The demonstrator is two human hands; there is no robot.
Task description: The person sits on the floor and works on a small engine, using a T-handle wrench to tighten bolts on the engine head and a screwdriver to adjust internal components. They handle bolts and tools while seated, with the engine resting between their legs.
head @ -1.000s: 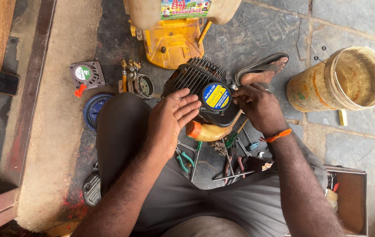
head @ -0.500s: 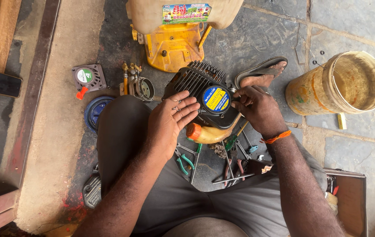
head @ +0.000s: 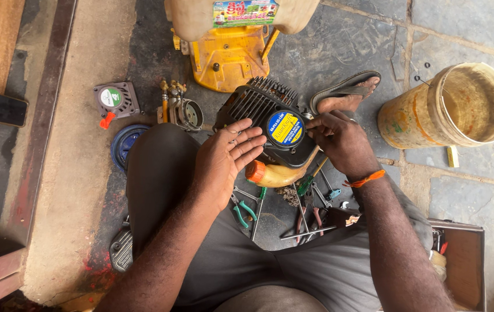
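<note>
A small black engine (head: pixel 261 110) with cooling fins and a round blue-and-yellow sticker rests between my knees on the stone floor. My left hand (head: pixel 226 159) lies flat against its left side, fingers spread, steadying it. My right hand (head: pixel 339 141) is closed at the engine's right edge, apparently gripping a thin tool that its fingers hide. A yellowish tank with an orange cap (head: pixel 276 173) sits under the engine.
A yellow sprayer frame (head: pixel 229 55) stands just beyond the engine. A carburettor (head: pixel 180 110), a grey cover with a red tab (head: pixel 114 101) and a blue disc (head: pixel 124 144) lie left. A dirty bucket (head: pixel 452 107) stands right. Pliers and screwdrivers (head: pixel 304 208) litter the floor; an open toolbox (head: pixel 461 260) sits lower right.
My hands have barely moved on the engine; the view has shifted slightly.
</note>
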